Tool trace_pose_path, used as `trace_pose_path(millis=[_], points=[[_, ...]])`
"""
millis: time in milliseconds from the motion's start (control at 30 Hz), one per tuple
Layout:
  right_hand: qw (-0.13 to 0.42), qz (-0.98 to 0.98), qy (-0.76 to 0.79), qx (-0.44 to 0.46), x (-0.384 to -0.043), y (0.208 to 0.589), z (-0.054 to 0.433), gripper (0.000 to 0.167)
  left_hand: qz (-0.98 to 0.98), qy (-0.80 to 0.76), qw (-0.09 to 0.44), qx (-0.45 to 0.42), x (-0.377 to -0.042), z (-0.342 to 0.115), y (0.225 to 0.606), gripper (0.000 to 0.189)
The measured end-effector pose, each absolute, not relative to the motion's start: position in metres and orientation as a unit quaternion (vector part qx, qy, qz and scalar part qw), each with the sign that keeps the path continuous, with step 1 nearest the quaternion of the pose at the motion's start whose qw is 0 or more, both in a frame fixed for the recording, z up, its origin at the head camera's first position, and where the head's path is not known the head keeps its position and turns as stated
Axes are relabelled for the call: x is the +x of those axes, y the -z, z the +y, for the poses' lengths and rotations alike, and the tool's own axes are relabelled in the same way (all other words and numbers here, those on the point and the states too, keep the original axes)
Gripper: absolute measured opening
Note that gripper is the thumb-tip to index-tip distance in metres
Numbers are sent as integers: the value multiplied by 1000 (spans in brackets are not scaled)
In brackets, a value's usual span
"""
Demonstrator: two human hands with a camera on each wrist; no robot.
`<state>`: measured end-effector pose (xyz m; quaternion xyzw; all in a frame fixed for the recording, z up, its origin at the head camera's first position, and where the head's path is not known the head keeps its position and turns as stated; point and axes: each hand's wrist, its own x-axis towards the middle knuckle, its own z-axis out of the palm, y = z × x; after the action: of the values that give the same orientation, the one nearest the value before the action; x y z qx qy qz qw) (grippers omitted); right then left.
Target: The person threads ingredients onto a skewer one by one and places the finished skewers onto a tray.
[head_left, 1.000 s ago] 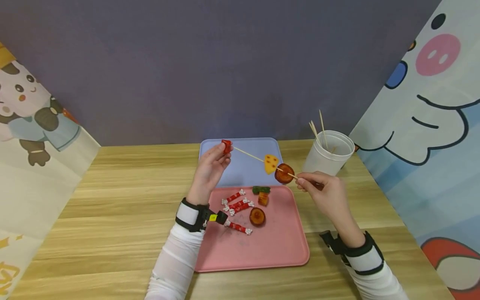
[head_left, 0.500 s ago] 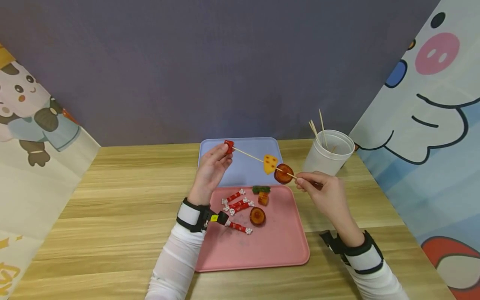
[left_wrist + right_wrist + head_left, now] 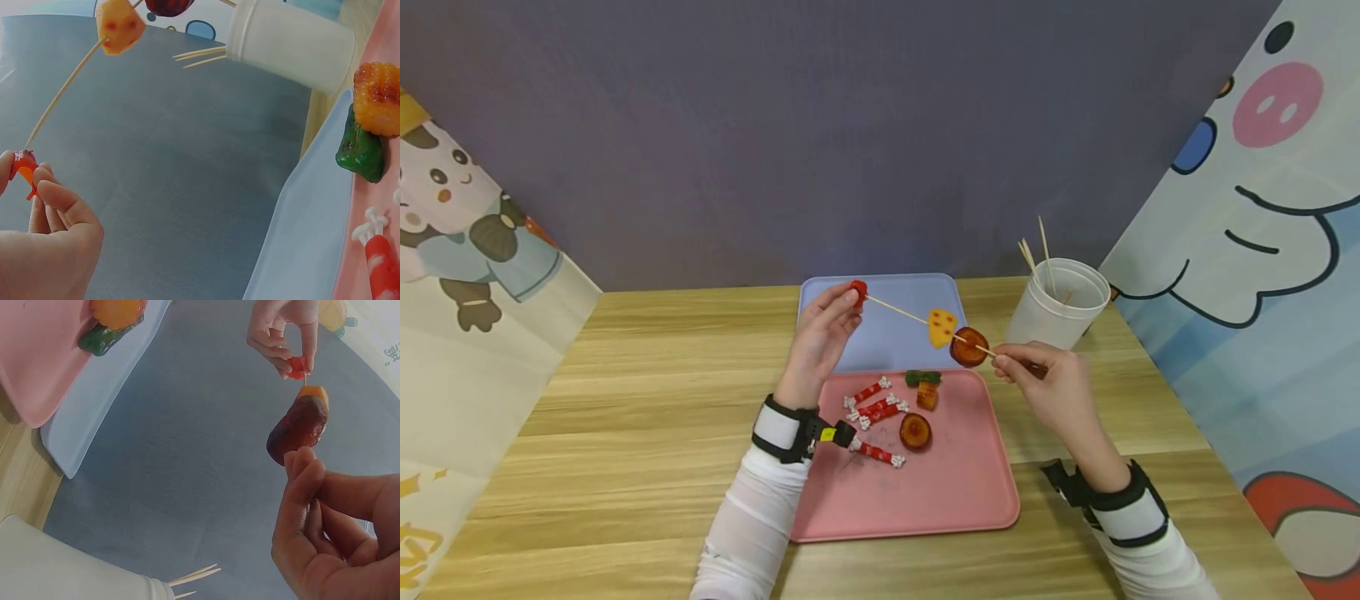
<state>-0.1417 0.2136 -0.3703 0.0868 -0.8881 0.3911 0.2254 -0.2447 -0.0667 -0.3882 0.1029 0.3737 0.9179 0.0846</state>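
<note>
In the head view my left hand (image 3: 822, 333) pinches a small red piece (image 3: 860, 293), like a bit of pepper, between thumb and fingers. My right hand (image 3: 1056, 387) pinches the near end of a thin wooden skewer (image 3: 895, 309). Threaded on this stick are a yellow, brown-spotted wedge (image 3: 942, 327) and, closer to the right fingers, a round brown mushroom-cap-like piece (image 3: 964, 358). The skewer's far tip meets the red piece (image 3: 25, 164); how deep it goes is hidden. Both hands are raised above the trays.
Below lies a pink tray (image 3: 955, 492) with several red-and-white sticks (image 3: 878, 454), another brown round piece (image 3: 915, 433), an orange corn-like chunk (image 3: 927, 396) and a green piece (image 3: 922, 379). Behind it sits a blue tray (image 3: 887, 350). A white tub (image 3: 1048, 321) of skewers stands at the right.
My left hand has shifted slightly right along with the red piece, which has turned a little against the skewer tip. The right hand has stayed almost still.
</note>
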Motion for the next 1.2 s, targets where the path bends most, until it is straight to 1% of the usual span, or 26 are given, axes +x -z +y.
trace_pose_path(millis=[500,733,933,1200], points=[[224,-892,-384,86,-142,371,215,9,385,-915,80,95,-245,-67,386,16],[225,-892,-383,83,-143,372,215,9,389,-913,79,96,-245,-64,388,18],[226,-893,-380,85,-143,373,215,9,415,-904,69,78,-245,-61,389,22],[228,-893,-379,84,-143,374,215,9,442,-893,67,53,-243,-56,391,19]])
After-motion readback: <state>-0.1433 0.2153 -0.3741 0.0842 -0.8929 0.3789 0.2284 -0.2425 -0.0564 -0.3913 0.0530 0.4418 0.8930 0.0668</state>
